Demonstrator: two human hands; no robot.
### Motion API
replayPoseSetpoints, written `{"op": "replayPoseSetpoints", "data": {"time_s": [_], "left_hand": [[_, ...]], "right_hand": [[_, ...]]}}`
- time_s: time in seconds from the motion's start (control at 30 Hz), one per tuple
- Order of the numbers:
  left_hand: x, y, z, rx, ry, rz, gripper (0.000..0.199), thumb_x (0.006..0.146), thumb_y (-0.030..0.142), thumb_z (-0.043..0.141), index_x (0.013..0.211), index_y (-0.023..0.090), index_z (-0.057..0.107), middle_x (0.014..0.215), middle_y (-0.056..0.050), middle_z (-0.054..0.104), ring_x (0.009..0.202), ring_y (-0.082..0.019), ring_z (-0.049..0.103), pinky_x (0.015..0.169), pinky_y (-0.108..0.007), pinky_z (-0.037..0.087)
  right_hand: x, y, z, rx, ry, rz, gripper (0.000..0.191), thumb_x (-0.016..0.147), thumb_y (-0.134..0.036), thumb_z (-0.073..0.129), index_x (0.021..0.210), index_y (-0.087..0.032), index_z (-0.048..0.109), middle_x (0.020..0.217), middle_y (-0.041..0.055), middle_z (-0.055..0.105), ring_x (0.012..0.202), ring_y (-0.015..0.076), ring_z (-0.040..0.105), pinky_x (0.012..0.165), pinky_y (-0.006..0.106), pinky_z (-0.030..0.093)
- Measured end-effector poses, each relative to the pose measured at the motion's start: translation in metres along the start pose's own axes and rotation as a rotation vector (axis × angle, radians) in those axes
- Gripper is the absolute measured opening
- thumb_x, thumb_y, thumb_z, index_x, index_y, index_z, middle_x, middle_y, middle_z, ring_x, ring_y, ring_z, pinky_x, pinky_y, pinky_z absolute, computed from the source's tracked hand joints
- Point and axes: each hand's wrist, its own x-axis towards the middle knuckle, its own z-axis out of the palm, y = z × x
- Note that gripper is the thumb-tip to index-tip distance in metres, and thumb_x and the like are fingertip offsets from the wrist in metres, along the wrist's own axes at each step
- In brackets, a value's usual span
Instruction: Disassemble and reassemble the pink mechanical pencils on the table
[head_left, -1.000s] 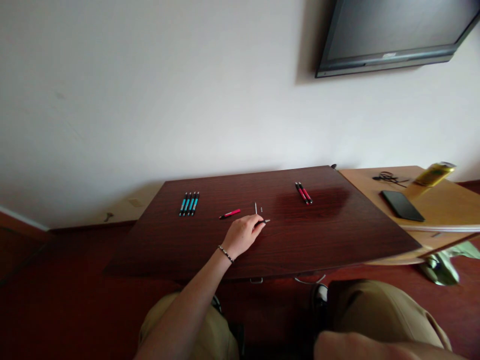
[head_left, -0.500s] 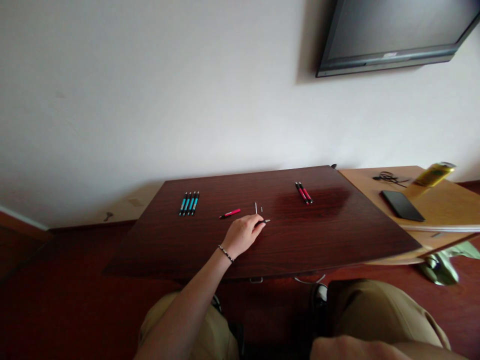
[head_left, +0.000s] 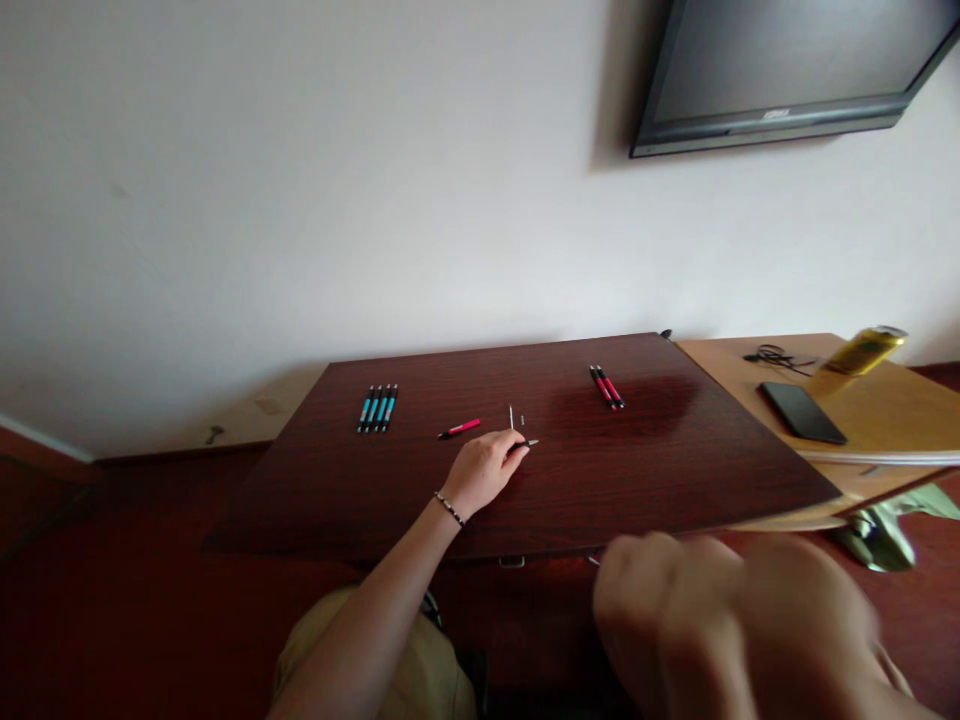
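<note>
On the dark wooden table [head_left: 600, 490], my left hand [head_left: 487, 465] pinches a small black pen part with a silver tip [head_left: 532, 442]. Just beyond its fingers lie a thin refill [head_left: 511, 415] and a tiny spring-like piece [head_left: 523, 420]. A pink and black pen piece [head_left: 459, 429] rests left of that hand. Several blue pens [head_left: 379, 408] stand in a row at the left, and two pink pens [head_left: 606, 387] lie side by side at the right. Large and blurred, my right hand [head_left: 720, 620] is near the camera at the lower right, its fingers curled and their tips hidden.
A lighter wooden stand [head_left: 892, 410] adjoins the table on the right, holding a black phone [head_left: 802, 412], a dark cable [head_left: 776, 355] and a yellow can [head_left: 866, 350]. A television [head_left: 780, 70] hangs on the wall above. Both knees are below the table's front edge.
My right hand has risen from the bottom edge into view and now covers the right knee. My left hand holds the black part in the same place.
</note>
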Motion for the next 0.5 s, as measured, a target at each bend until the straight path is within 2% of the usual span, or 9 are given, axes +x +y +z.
{"op": "replayPoseSetpoints", "data": {"time_s": [0.07,0.1,0.17,0.33,0.4,0.5], "left_hand": [[0.000,0.001,-0.001,-0.003,-0.004,-0.003,0.015,0.106,0.031,0.055,0.107,0.022,0.067,0.100,-0.005,0.076,0.092,-0.021,0.073,0.083,-0.031,0.054],[0.000,0.001,-0.001,-0.003,-0.008,-0.004,0.015,0.106,0.030,0.054,0.106,0.022,0.067,0.100,-0.005,0.076,0.092,-0.021,0.073,0.083,-0.030,0.054],[0.000,0.001,-0.002,0.002,-0.016,-0.012,0.015,0.106,0.030,0.054,0.103,0.022,0.067,0.098,-0.004,0.075,0.090,-0.020,0.073,0.081,-0.030,0.054],[0.000,0.000,-0.003,-0.016,0.005,-0.019,0.017,0.106,0.033,0.054,0.106,0.023,0.068,0.099,-0.004,0.076,0.091,-0.021,0.073,0.082,-0.030,0.054],[0.001,0.001,-0.004,-0.036,0.019,-0.010,0.017,0.106,0.032,0.055,0.109,0.023,0.068,0.102,-0.005,0.076,0.094,-0.022,0.074,0.084,-0.031,0.055],[0.001,0.002,-0.005,-0.062,0.034,0.002,0.015,0.106,0.031,0.056,0.110,0.023,0.068,0.103,-0.005,0.076,0.094,-0.021,0.074,0.085,-0.031,0.055]], "right_hand": [[0.015,0.004,0.009,0.062,0.051,-0.021,0.029,0.096,-0.061,0.064,0.094,-0.032,0.057,0.059,-0.0024,0.060,0.048,0.0150,0.056,0.048,0.029,0.046],[0.022,0.013,0.008,0.114,0.076,-0.021,0.023,0.098,-0.049,0.067,0.093,-0.029,0.057,0.063,-0.0014,0.063,0.051,0.0150,0.058,0.050,0.029,0.047],[0.034,0.041,-0.004,0.110,0.094,0.075,0.022,0.096,-0.040,0.073,0.092,-0.024,0.059,0.071,0.0017,0.069,0.062,0.0164,0.064,0.057,0.030,0.052],[0.054,0.112,-0.048,-0.008,0.141,0.312,0.037,0.090,-0.054,0.076,0.089,-0.020,0.062,0.071,0.0036,0.072,0.063,0.0161,0.065,0.060,0.028,0.053],[0.052,0.127,-0.055,-0.083,0.150,0.373,0.043,0.088,-0.061,0.074,0.087,-0.021,0.062,0.068,0.0031,0.071,0.060,0.0164,0.063,0.058,0.028,0.051],[0.047,0.140,-0.057,-0.246,0.116,0.422,0.054,0.094,-0.070,0.060,0.069,-0.022,0.059,0.058,0.0019,0.064,0.051,0.0153,0.054,0.054,0.029,0.044]]}}
